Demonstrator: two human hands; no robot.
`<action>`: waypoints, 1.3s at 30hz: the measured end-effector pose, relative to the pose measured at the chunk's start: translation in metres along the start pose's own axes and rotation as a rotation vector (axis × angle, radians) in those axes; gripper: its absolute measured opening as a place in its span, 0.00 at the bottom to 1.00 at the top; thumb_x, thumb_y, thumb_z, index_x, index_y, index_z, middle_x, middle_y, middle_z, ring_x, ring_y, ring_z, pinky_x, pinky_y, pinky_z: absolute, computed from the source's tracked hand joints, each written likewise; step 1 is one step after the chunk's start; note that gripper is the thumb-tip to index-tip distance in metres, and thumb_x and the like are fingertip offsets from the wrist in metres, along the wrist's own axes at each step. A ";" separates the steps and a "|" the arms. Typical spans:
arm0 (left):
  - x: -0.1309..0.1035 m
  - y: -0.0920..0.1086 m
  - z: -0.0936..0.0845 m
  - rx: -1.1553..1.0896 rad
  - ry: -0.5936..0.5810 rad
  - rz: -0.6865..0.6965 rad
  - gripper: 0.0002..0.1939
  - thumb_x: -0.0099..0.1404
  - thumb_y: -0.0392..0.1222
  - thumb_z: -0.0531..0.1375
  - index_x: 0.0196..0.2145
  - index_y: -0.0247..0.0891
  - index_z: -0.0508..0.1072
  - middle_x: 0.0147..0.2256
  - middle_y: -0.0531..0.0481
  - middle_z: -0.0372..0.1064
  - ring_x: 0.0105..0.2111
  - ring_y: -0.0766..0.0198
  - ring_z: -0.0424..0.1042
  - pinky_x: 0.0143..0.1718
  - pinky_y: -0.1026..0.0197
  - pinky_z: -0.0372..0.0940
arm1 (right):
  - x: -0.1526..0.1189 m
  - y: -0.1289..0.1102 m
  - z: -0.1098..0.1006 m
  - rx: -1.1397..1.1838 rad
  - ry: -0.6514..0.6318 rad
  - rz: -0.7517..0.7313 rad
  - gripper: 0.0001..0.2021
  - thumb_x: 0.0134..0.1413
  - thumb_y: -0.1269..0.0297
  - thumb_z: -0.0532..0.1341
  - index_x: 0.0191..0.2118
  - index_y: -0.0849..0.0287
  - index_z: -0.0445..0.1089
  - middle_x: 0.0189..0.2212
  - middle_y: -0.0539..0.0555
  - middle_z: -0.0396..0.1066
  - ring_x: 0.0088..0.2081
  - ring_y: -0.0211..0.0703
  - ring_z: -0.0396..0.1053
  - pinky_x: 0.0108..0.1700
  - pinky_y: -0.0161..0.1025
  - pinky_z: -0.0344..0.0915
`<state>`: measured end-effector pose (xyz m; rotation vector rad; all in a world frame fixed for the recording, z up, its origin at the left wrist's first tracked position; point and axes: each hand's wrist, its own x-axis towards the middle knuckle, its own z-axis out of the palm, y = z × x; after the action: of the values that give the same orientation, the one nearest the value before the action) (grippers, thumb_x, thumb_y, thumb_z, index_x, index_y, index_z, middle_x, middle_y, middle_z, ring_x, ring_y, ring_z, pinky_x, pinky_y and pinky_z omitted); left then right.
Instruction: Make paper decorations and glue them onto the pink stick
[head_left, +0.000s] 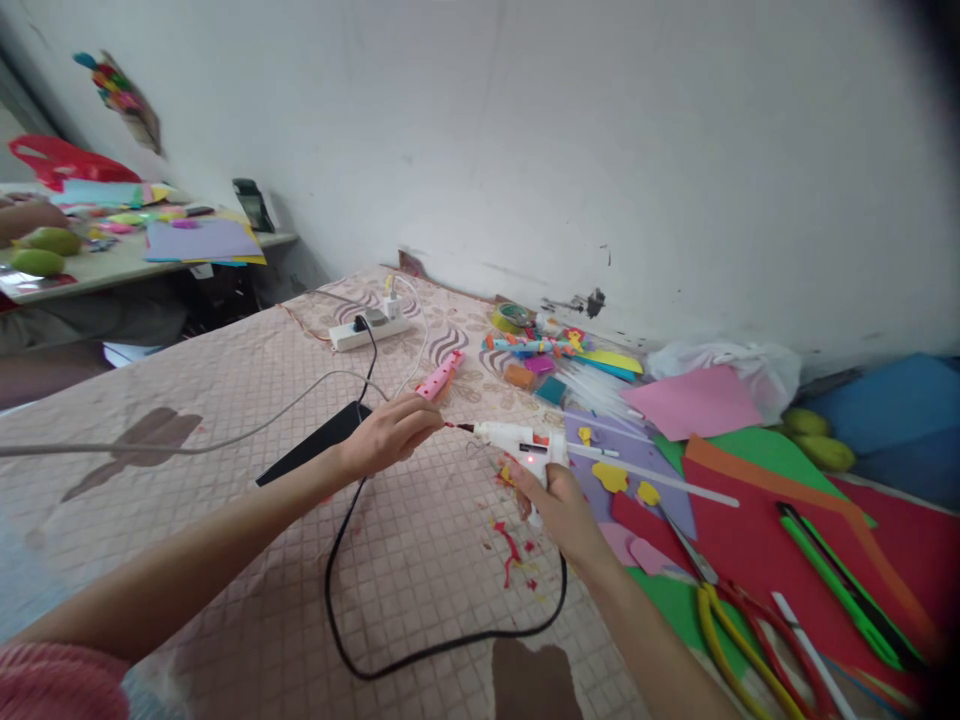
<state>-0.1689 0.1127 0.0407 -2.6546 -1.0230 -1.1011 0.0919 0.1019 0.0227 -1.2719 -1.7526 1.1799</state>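
Observation:
My right hand (559, 505) grips a white hot glue gun (519, 440) with a lit red light and a glue stick (660, 474) sticking out behind. Its nozzle points left at my left hand (390, 433). That hand's fingers are pinched on a small piece right at the nozzle tip; the piece is too small to identify. The gun's black cord (420, 655) loops across the quilted pink bedspread (225, 560) below both hands.
Coloured foam sheets (750, 500), yellow-handled scissors (720, 620) and green pens (840, 590) lie at right. A white power strip (367, 330), a pink cutter (441, 376), tape (511, 317) and a black sleeve (315, 445) lie beyond my hands. A cluttered table (112, 260) stands far left.

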 end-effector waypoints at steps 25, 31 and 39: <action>0.021 -0.113 0.022 -0.516 -0.227 -1.338 0.17 0.39 0.49 0.68 0.24 0.34 0.75 0.22 0.49 0.69 0.26 0.66 0.65 0.20 0.67 0.51 | -0.009 0.030 0.020 0.211 0.033 0.141 0.21 0.51 0.48 0.56 0.18 0.58 0.59 0.13 0.46 0.58 0.17 0.35 0.56 0.22 0.33 0.53; 0.020 -0.121 0.027 -0.567 -0.251 -1.357 0.17 0.39 0.49 0.69 0.24 0.33 0.75 0.18 0.52 0.65 0.20 0.69 0.61 0.17 0.67 0.47 | -0.009 0.030 0.020 0.196 0.026 0.125 0.21 0.52 0.49 0.56 0.17 0.58 0.60 0.13 0.47 0.58 0.18 0.35 0.57 0.23 0.34 0.54; 0.020 -0.120 0.028 -0.579 -0.269 -1.353 0.20 0.38 0.50 0.69 0.25 0.32 0.75 0.19 0.50 0.68 0.19 0.69 0.62 0.17 0.67 0.47 | -0.009 0.032 0.018 0.146 0.021 0.100 0.22 0.53 0.50 0.55 0.15 0.58 0.59 0.13 0.47 0.58 0.19 0.35 0.58 0.25 0.33 0.54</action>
<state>-0.2158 0.2252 0.0138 -2.2433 -3.1833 -1.2624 0.0898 0.0921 -0.0136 -1.2921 -1.5731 1.3205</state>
